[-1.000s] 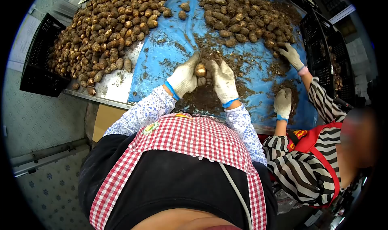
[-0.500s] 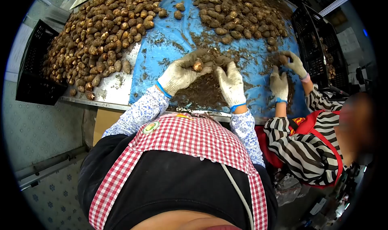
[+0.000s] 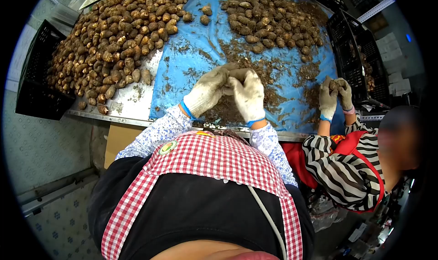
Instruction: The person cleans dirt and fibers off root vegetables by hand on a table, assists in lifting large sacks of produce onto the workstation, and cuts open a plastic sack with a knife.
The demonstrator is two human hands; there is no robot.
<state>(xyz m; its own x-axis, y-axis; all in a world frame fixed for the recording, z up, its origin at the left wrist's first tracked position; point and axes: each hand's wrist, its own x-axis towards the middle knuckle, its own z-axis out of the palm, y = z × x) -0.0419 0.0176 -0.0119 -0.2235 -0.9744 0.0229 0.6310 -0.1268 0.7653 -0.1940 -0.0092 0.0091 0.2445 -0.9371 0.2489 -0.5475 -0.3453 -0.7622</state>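
While my left hand and right hand curl together, holding what I can't tell, soiled knit gloves risk a slip.

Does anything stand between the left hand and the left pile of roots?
Nothing visible does: between the left hand and the left pile of roots lie only flat blue sheet, scattered dirt and bare metal.

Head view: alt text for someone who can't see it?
The wearer's gloved left hand and right hand meet over a dirt-strewn blue sheet, anything between them hidden. A large heap of tubers lies left, another heap back right. Nearer right, a co-worker's gloved hands hold a brown lump.
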